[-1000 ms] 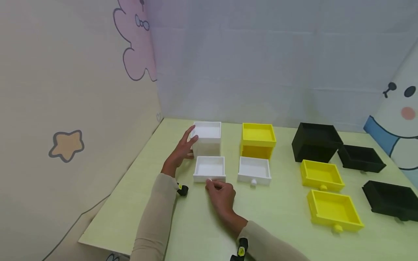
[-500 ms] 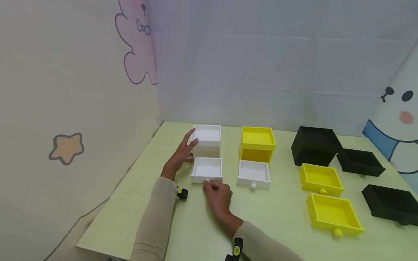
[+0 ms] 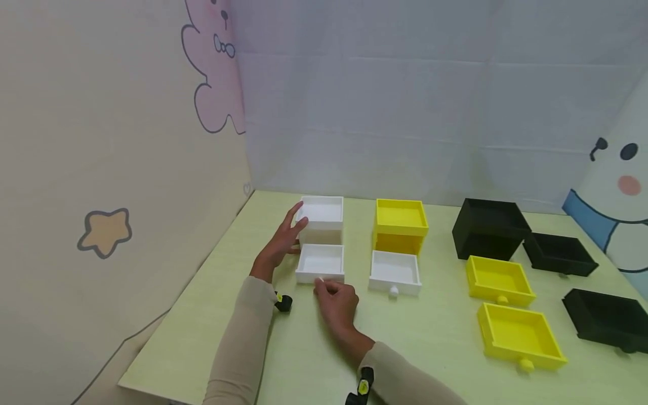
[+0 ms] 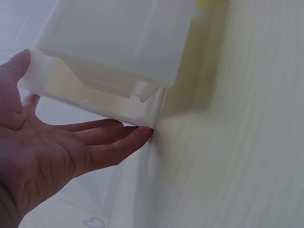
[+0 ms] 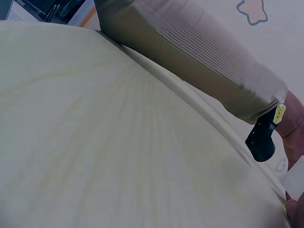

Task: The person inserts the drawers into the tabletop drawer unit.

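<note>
A white cabinet (image 3: 322, 212) with a recessed top and an open front stands at the table's back left. My left hand (image 3: 278, 244) touches its left side; in the left wrist view the fingers (image 4: 107, 145) lie nearly straight along the wall, thumb raised. My right hand (image 3: 338, 306) pinches the front knob of a white drawer (image 3: 320, 260), lined up before the cabinet's opening. Whether the drawer's back edge is inside cannot be told. The right wrist view catches only a bit of the white drawer (image 5: 294, 178) and dark fingertips at the edge.
Right of the drawer lies a second white drawer (image 3: 394, 268), before a yellow cabinet (image 3: 399, 230). Farther right are two yellow drawers (image 3: 498, 277), a black cabinet (image 3: 488, 228) and two black drawers (image 3: 559, 254). Walls border the table (image 3: 202, 337) at left and back.
The pinched white drawer and my right hand have shifted slightly left, lining up with the cabinet's opening. The left hand keeps its place on the cabinet. The head view has tilted a little.
</note>
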A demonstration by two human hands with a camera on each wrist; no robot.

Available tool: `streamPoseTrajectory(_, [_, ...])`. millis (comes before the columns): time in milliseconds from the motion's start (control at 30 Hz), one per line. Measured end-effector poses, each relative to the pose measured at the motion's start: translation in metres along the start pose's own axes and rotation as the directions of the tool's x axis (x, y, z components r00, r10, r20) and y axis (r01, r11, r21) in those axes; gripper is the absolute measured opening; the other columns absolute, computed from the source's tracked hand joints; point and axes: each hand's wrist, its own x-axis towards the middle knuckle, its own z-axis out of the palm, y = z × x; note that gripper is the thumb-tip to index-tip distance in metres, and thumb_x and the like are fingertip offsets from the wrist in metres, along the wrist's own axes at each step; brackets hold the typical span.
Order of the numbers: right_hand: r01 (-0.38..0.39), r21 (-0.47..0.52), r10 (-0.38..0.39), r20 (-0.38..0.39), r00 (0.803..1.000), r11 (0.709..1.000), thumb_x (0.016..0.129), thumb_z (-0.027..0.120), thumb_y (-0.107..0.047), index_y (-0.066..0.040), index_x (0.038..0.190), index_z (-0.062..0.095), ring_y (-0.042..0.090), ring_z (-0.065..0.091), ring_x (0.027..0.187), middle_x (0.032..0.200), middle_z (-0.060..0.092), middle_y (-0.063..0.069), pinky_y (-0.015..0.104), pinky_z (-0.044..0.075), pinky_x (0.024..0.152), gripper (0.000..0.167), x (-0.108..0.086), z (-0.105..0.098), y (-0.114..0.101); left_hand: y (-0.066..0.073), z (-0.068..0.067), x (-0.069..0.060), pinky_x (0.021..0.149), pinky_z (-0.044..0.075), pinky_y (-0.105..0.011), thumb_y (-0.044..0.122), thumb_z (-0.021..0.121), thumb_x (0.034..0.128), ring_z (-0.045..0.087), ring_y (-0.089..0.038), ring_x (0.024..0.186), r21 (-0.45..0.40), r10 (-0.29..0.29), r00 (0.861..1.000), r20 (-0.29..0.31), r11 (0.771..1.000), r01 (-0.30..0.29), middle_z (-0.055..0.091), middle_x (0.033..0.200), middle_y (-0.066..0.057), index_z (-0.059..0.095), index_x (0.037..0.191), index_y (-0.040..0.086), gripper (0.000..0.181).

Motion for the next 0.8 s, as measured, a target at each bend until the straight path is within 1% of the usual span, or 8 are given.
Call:
streamPoseTrajectory(100, [0.007,-0.002,-0.007,-0.001,1.0,1.0,0.084,0.076,-0.021,-0.012,0.068,0.08,0.008,0.064,0.069,0.067,0.072,-0.006,0.027,0.049,0.067,0.019,0.001,0.002,0.001,0.0,0.0,0.0,0.095,0.042,-0.067,0.055,0.052,0.0986,0.048,-0.054,0.125,0.004,-0.002,1.0,0.004,1.0,0.001,0.034,0.151,-0.013,0.02,0.152,0.054,0.062])
streamPoseTrajectory(267, [0.026,-0.004,-0.026,-0.006,1.0,1.0,0.085,0.076,-0.021,-0.012,0.068,0.08,0.008,0.064,0.068,0.067,0.071,-0.006,0.028,0.049,0.067,0.019,0.002,0.005,0.002,0.0,-0.001,0.001,0.096,0.04,-0.068,0.056,0.053,0.0981,0.045,-0.055,0.127,0.014,-0.011,1.0,0.004,1.0,0.011,0.032,0.153,-0.013,0.019,0.151,0.056,0.062])
streamPoseTrajectory(433, [0.01,0.005,-0.01,-0.004,1.0,1.0,0.084,0.076,-0.021,-0.012,0.069,0.08,0.009,0.064,0.068,0.066,0.071,-0.006,0.029,0.049,0.068,0.019,0.003,0.007,-0.002,0.0,-0.001,0.002,0.096,0.04,-0.068,0.056,0.053,0.0979,0.045,-0.055,0.127,0.023,-0.009,1.0,-0.011,1.0,0.009,0.032,0.153,-0.011,0.02,0.151,0.056,0.062])
streamPoseTrajectory(567, [-0.01,0.009,0.01,-0.002,1.0,1.0,0.084,0.076,-0.022,-0.011,0.069,0.08,0.009,0.063,0.068,0.066,0.071,-0.005,0.03,0.049,0.068,0.019,0.003,0.009,-0.003,-0.001,-0.001,0.0,0.097,0.04,-0.068,0.056,0.053,0.098,0.044,-0.055,0.128,0.027,-0.019,1.0,-0.006,0.999,0.019,0.03,0.155,-0.01,0.02,0.151,0.056,0.062])
streamPoseTrajectory(800, [0.002,0.002,-0.002,-0.014,1.0,1.0,0.084,0.077,-0.021,-0.011,0.069,0.08,0.009,0.065,0.068,0.065,0.071,-0.005,0.03,0.051,0.069,0.018,0.004,0.012,-0.002,0.002,-0.001,-0.001,0.099,0.036,-0.069,0.059,0.051,0.0975,0.04,-0.057,0.13,0.029,-0.018,1.0,0.006,0.999,0.018,0.025,0.158,-0.011,0.016,0.152,0.056,0.064])
